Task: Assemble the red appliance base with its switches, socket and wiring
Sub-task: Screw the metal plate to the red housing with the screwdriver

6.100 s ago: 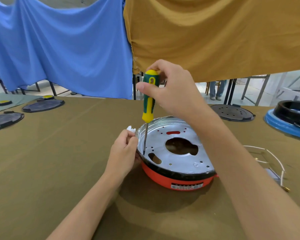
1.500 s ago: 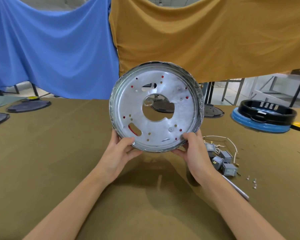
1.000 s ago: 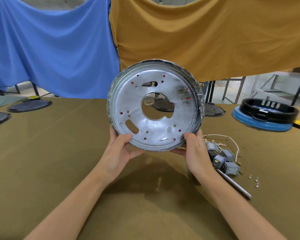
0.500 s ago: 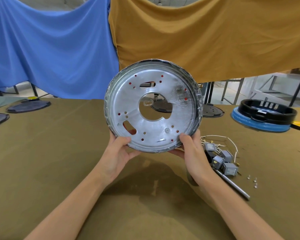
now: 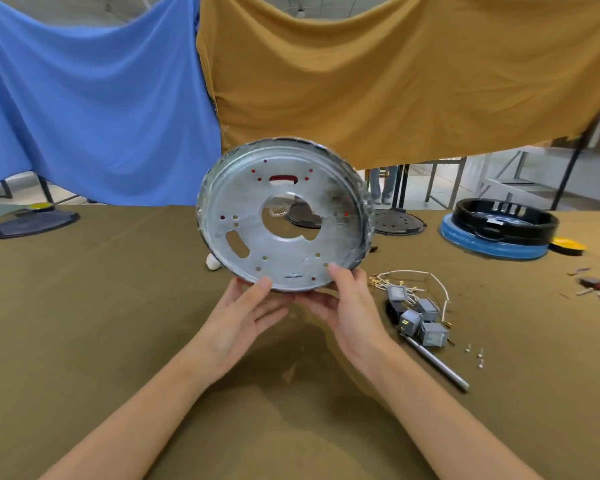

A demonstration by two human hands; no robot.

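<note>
— Spanning the whole foreground, an olive-covered table (image 5: 101, 323) is seen; what is raised above it?

— The appliance base (image 5: 284, 216) is held on edge, silver plate turned to the camera; its lower rim is pinched by the left hand (image 5: 243, 317) and the right hand (image 5: 350, 306), thumbs in front.

— And smaller things?

— Right of the hands, grey switches (image 5: 416, 317) with white wiring (image 5: 413, 275) are laid; a metal rod (image 5: 437, 363) beside them; loose screws (image 5: 475, 353) nearby.

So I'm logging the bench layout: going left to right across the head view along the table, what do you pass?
Black round plate → white plastic piece → held metal base → grey switches with wires → loose screws → blue-and-black base.
</note>
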